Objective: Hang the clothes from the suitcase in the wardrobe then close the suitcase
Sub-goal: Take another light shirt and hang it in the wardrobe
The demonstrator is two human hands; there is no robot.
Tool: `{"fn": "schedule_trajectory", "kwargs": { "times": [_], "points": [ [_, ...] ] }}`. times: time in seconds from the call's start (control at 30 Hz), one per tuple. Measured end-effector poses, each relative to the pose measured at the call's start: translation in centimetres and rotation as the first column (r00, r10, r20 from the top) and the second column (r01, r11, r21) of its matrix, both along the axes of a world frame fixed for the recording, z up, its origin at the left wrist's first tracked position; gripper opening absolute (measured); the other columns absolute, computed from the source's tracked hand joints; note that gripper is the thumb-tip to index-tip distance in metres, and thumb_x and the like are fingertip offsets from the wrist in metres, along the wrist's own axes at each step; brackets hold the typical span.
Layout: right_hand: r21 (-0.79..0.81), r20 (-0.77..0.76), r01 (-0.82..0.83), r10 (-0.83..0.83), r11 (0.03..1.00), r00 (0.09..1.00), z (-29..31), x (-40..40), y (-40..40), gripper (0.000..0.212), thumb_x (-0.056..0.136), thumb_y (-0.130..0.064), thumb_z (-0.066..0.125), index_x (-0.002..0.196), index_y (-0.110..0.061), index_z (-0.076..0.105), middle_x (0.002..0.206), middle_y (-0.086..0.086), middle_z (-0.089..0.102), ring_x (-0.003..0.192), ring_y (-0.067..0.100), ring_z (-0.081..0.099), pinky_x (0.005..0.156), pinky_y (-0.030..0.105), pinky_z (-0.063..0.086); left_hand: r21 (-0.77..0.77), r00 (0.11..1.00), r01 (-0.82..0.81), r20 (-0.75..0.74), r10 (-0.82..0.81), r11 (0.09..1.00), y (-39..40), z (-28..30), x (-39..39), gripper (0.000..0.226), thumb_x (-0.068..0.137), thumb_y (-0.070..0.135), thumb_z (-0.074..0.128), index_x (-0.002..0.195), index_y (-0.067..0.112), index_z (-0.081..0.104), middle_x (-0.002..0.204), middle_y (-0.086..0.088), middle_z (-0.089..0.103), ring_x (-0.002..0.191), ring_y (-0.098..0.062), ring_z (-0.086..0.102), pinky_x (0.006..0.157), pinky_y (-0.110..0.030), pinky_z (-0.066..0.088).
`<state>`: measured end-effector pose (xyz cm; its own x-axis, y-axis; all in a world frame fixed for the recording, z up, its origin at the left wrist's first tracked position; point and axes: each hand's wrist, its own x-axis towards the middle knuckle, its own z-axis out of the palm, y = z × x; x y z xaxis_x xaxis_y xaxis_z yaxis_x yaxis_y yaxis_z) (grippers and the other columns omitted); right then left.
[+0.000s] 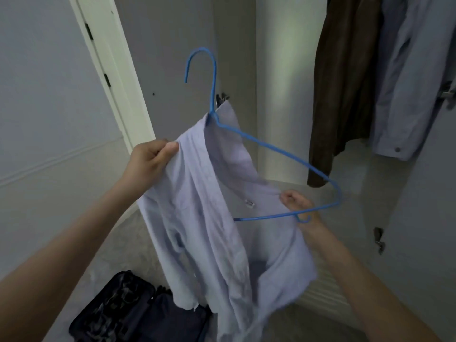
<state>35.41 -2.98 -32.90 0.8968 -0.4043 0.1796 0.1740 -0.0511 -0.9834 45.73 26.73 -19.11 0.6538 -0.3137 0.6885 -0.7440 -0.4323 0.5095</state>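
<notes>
Home bedroom, open wardrobe (283,95), hanging coats (345,82)

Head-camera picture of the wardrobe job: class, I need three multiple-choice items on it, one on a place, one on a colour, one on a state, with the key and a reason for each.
1. Where does the suitcase lie?
A. On the floor at lower left
B. On a wardrobe shelf
C. On a bed

2. What colour is the hanger?
A. White
B. Blue
C. Black

3. How does the shirt sit on the hanger?
A. On both arms of it
B. Only on its left side
C. Not touching it

Key: 1 A, it lies open below the left hand. 2 B, its wire is bright blue. 3 B, the hanger's right arm is bare above the right hand.
</notes>
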Motion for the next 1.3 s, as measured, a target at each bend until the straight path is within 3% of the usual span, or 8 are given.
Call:
{"fn": "schedule_trajectory", "kwargs": {
  "times": [0.37, 0.63, 0.73, 0.8, 0.9, 1.07, 1.2, 1.3],
  "points": [
    [-0.291, 0.019, -0.008, 0.014, 0.957, 1.000, 10.2, -1.1, -4.3, 0.017, 0.087, -0.013, 0.062, 0.073, -0.021, 0.068, 0.072, -0.008, 0.066, 0.065, -0.003, 0.058, 0.065, 0.009, 0.046, 0.442, 0.823, -0.382, 0.562, 0.081, 0.811, 1.1, -3.6, 0.3, 0.056, 0.094, 0.050, 0.031, 0.056, 0.012, 0.046, 0.054, -0.006, 0.049, 0.046, -0.027, 0.052, 0.041, -0.025, 0.030],
    [-0.160, -0.021, -0.413, 0.415, 0.897, 0.910, 12.0, -1.3, -0.4, 0.036, 0.097, -0.017, 0.045, 0.075, -0.020, 0.073, 0.075, 0.007, 0.073, 0.066, 0.020, 0.071, 0.058, 0.024, 0.054, 0.203, 0.937, -0.347, 0.109, 0.331, 0.915, -2.0, -5.1, 0.5, 0.049, 0.094, 0.044, 0.045, 0.056, 0.015, 0.032, 0.049, -0.001, 0.037, 0.050, -0.024, 0.041, 0.049, -0.033, 0.026],
    [-0.459, 0.209, 0.009, 0.098, 0.889, 0.973, 12.7, -1.0, -2.4, 0.013, 0.092, -0.012, 0.055, 0.094, -0.022, 0.065, 0.093, -0.013, 0.072, 0.090, 0.007, 0.067, 0.081, 0.018, 0.048, 0.118, 0.969, -0.246, 0.007, 0.247, 0.962, -1.6, -4.6, 0.5, 0.050, 0.093, 0.047, 0.046, 0.057, 0.017, 0.027, 0.047, 0.003, 0.028, 0.046, -0.014, 0.030, 0.049, -0.032, 0.024],
    [-0.736, 0.192, 0.117, 0.039, 0.667, 0.981, 12.8, -0.8, -3.4, 0.022, 0.087, -0.021, 0.064, 0.108, -0.026, 0.060, 0.105, -0.018, 0.060, 0.100, 0.003, 0.056, 0.089, 0.017, 0.041, 0.082, 0.984, -0.173, -0.036, 0.176, 0.982, -1.7, -4.1, 0.6, 0.049, 0.094, 0.041, 0.048, 0.058, 0.015, 0.028, 0.049, 0.004, 0.027, 0.047, -0.012, 0.026, 0.050, -0.031, 0.023],
    [-0.795, -0.049, -0.136, 0.160, 0.591, 0.986, 12.4, -0.9, -2.8, 0.016, 0.086, -0.038, 0.059, 0.071, -0.035, 0.057, 0.067, -0.022, 0.057, 0.065, -0.006, 0.054, 0.062, 0.008, 0.039, 0.059, 0.996, -0.058, -0.063, 0.062, 0.997, -1.9, -3.3, 0.6, 0.045, 0.094, 0.032, 0.049, 0.057, 0.012, 0.032, 0.052, 0.003, 0.029, 0.048, -0.009, 0.025, 0.052, -0.028, 0.024],
    [-0.715, 0.074, -0.115, 0.238, 0.690, 0.968, 11.8, -1.4, -2.9, 0.034, 0.090, -0.027, 0.057, 0.055, -0.025, 0.058, 0.054, -0.012, 0.052, 0.051, -0.002, 0.046, 0.050, 0.010, 0.034, -0.057, 0.965, -0.038, -0.261, 0.022, 0.998, -1.1, -2.4, 1.2, 0.045, 0.092, 0.043, 0.046, 0.060, 0.013, 0.040, 0.058, -0.004, 0.040, 0.054, -0.009, 0.035, 0.052, -0.020, 0.030],
    [-0.661, 0.114, -0.051, 0.167, 0.749, 0.979, 12.3, -2.4, -3.6, 0.041, 0.087, -0.014, 0.060, 0.055, -0.037, 0.070, 0.061, -0.021, 0.066, 0.059, -0.007, 0.058, 0.057, 0.004, 0.042, 0.100, 0.783, -0.060, -0.613, 0.109, 0.993, 0.9, -0.8, 2.8, 0.039, 0.085, 0.052, 0.055, 0.068, 0.018, 0.066, 0.078, 0.004, 0.063, 0.071, -0.012, 0.058, 0.060, -0.017, 0.040],
    [-0.660, 0.120, -0.038, 0.156, 0.750, 0.981, 12.5, -2.4, -3.6, 0.034, 0.087, -0.008, 0.061, 0.063, -0.028, 0.073, 0.069, -0.009, 0.072, 0.060, -0.008, 0.058, 0.058, 0.003, 0.042, 0.465, 0.808, -0.060, -0.497, 0.316, 0.883, 1.0, -1.0, 3.4, 0.031, 0.092, 0.039, 0.053, 0.091, 0.015, 0.072, 0.096, 0.000, 0.068, 0.085, -0.016, 0.060, 0.064, -0.014, 0.044]
  ]
}}
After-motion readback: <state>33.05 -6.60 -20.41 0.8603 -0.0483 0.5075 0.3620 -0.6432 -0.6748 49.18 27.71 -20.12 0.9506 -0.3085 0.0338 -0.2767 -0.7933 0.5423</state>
